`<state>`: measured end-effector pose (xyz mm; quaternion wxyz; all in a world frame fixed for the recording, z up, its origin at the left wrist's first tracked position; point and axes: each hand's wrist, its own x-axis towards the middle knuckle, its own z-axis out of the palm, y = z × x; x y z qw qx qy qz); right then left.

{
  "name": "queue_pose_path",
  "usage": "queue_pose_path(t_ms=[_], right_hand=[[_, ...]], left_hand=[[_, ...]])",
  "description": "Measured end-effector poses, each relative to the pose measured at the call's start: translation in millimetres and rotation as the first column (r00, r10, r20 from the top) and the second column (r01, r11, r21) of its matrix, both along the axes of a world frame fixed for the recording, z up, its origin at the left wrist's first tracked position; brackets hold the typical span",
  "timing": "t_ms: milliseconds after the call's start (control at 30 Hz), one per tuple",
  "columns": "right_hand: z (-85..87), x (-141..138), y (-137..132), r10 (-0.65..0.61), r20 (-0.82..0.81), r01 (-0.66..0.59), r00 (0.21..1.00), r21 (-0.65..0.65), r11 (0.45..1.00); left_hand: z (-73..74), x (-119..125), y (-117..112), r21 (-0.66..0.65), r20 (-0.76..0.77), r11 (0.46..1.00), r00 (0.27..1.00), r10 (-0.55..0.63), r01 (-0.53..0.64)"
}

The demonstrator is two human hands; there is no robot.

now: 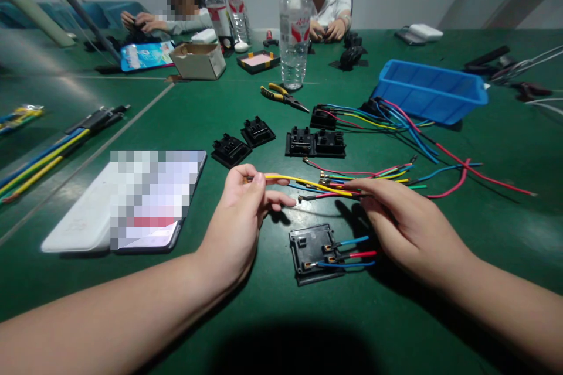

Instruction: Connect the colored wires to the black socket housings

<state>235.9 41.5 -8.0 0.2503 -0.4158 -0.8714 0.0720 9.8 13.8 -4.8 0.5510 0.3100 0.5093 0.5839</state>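
A yellow wire [303, 181] is stretched between my hands above the green table. The thumb and index finger of my left hand [240, 217] pinch its left end, the other fingers loosely bent. Held together, the fingers of my right hand [404, 220] close on the wire's right end, partly hiding it. Below lies a black plastic housing [310, 246] with two blue wires and a red wire [363, 254] attached by metal terminals. Loose colored wires with terminals [373, 174] lie just behind my right hand. A pink-red wire [328, 195] passes under its fingertips.
Several black housings [301, 142] lie beyond my hands, with yellow-handled pliers [284, 96] behind them. A blue bin [433, 94] is at right, a water bottle [294, 41] at the back. Phones [99, 205] lie at left near wire bundles [65, 149]. Two people sit opposite.
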Motion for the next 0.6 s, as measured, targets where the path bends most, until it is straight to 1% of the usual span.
queue_pose_path(t_ms=[233,400,600], right_hand=[[-1.1,0.2,-3.6,-0.019,-0.001,0.019,1.0,0.011,1.0],[1.1,1.4,-4.6,-0.002,-0.002,0.002,1.0,0.003,1.0],[2.7,-0.5,-4.5,0.006,0.003,-0.006,1.0,0.021,1.0]], left_hand=[[-2.2,-1.0,-3.3,0.074,-0.042,0.995,0.997,-0.063,0.066],[-3.3,-1.2,-4.0,0.084,-0.046,0.994,0.997,-0.062,0.065],[-4.3,-1.1,-9.7,0.117,-0.136,0.987,0.986,-0.095,0.111]])
